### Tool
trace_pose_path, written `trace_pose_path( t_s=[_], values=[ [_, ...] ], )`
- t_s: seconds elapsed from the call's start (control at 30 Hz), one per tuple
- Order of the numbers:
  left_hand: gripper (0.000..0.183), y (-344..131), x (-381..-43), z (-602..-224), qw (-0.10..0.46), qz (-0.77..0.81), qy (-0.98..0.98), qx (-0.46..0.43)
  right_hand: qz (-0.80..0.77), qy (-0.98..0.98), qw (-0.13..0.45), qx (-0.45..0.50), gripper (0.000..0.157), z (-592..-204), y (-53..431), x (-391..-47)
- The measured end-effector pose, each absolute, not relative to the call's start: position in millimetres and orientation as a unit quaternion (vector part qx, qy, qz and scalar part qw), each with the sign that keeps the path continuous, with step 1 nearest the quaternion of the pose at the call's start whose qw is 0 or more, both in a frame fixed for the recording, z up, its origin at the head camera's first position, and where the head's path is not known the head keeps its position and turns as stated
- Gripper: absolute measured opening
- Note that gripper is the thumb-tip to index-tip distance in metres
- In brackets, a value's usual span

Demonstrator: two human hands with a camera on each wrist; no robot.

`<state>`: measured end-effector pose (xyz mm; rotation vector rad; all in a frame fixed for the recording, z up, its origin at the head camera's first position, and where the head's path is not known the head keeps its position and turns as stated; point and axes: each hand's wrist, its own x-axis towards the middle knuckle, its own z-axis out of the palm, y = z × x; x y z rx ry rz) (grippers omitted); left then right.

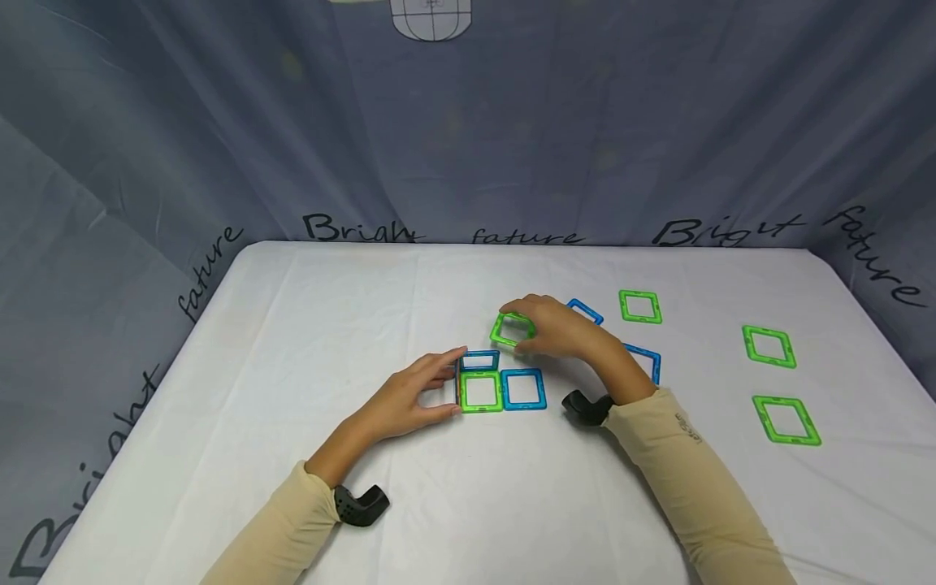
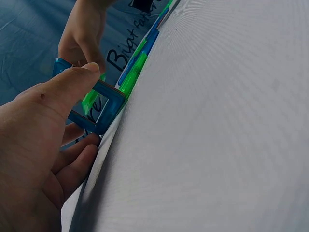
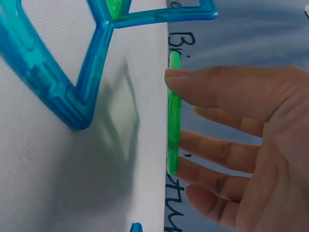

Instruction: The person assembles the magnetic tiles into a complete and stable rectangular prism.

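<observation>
My left hand (image 1: 409, 394) grips an upright blue square magnetic tile (image 2: 108, 116) by its edges, thumb on the near side and fingers opposite. That tile stands at the left edge of a flat green tile (image 1: 483, 409). Along the green tile's far edge another blue tile (image 1: 480, 353) stands up, and a flat blue tile (image 1: 525, 406) lies against its right side. Above and behind these, my right hand (image 1: 554, 327) pinches a green square tile (image 3: 174, 125) between thumb and fingers, held off the table. In the right wrist view this tile appears edge-on.
Right of the right hand lie two blue tiles (image 1: 587, 310), partly hidden by the hand and forearm. Farther right, three green tiles (image 1: 639, 294) lie apart on the white table (image 1: 329, 301). A grey cloth (image 1: 512, 122) with lettering hangs behind the table.
</observation>
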<state>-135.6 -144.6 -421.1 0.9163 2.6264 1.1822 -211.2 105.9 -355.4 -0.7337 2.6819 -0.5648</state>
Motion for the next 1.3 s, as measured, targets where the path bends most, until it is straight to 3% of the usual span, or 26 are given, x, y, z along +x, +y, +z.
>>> trace_pose_path(
  t_s=[0.23,1.3],
  values=[
    [0.083,-144,-135,-421,0.069,0.409,0.863,0.287,-0.187,0.935,0.15,-0.261,0.059,-348,107,-206],
    [0.077,-145,-135,-422,0.069,0.402,0.865,0.293,-0.186,0.913,0.126,-0.341,0.057,-321,94,-169]
  ],
)
